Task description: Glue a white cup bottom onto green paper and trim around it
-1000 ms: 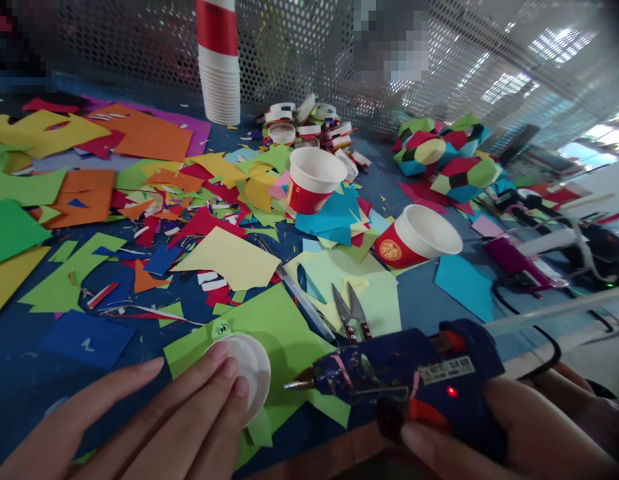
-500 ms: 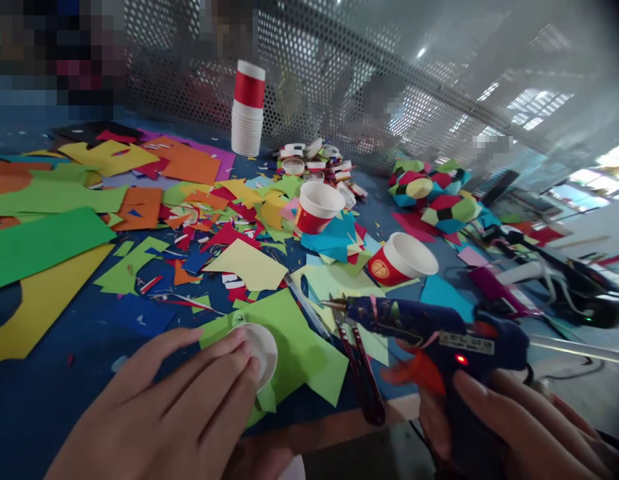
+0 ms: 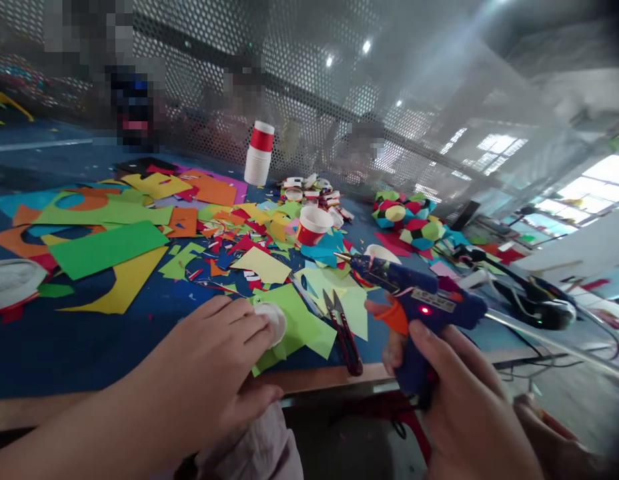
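Note:
My left hand [image 3: 234, 347] reaches in from the lower left, its fingers pressed together over a small white round paper-cup piece [image 3: 275, 324]. A tiny drawn eye shows at the piece's upper edge. Beneath it is a light green paper sheet [image 3: 295, 313], at the table's near edge. In my right hand [image 3: 439, 367] is a blue hot glue gun [image 3: 397, 277], its orange trigger under the fingers and a red light lit. The metal nozzle points left, above the table and apart from the cup piece. Dark red thread snips [image 3: 347, 340] lie between my hands.
Colored paper scraps [image 3: 114, 247] cover the table [image 3: 154, 353]. A red-and-white paper cup [image 3: 314, 225] stands behind; another is partly hidden by the gun. A cup stack [image 3: 259, 157], cut cup pieces [image 3: 309, 190] and paper balls [image 3: 407, 217] lie farther back. Cables run at right.
The view has shifted, bringing a white round container in at left. The glue gun has moved up and left in view, now covering part of one cup. My left hand remains on the cup piece.

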`<state>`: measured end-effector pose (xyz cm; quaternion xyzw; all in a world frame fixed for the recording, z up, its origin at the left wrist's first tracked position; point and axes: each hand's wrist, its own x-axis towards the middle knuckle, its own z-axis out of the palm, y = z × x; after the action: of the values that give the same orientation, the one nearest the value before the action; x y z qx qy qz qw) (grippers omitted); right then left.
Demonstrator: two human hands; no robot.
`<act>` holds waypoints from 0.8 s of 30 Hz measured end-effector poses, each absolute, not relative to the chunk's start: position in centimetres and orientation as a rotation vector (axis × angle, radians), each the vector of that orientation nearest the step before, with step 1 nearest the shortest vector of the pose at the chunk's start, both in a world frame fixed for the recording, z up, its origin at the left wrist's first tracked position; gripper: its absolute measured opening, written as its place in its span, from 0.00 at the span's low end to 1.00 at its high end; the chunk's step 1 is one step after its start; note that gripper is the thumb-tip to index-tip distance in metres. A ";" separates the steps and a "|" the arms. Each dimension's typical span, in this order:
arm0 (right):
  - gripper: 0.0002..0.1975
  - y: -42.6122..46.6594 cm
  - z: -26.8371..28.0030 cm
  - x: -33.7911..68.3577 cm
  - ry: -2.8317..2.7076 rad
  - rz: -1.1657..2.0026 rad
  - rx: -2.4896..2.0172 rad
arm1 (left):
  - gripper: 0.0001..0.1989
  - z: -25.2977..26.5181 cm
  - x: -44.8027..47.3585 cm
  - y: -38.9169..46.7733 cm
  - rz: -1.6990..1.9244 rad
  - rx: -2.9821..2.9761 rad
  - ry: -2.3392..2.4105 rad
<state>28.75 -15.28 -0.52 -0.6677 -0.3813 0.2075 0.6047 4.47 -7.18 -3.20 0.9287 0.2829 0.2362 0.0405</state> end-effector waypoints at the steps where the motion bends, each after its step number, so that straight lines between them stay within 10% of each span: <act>1: 0.17 -15.0 -0.4 28.4 -0.833 0.527 -1.519 | 0.18 -3.1 4.3 -7.1 0.701 2.851 0.858; 24: 0.16 -15.6 0.4 26.3 -0.712 0.320 -1.146 | 0.10 -0.9 3.6 -4.3 0.601 2.831 0.671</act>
<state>26.29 -15.63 0.38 -0.5280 -0.3283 0.1475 0.7692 3.59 -4.34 -0.94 0.9494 0.2252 0.2015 0.0854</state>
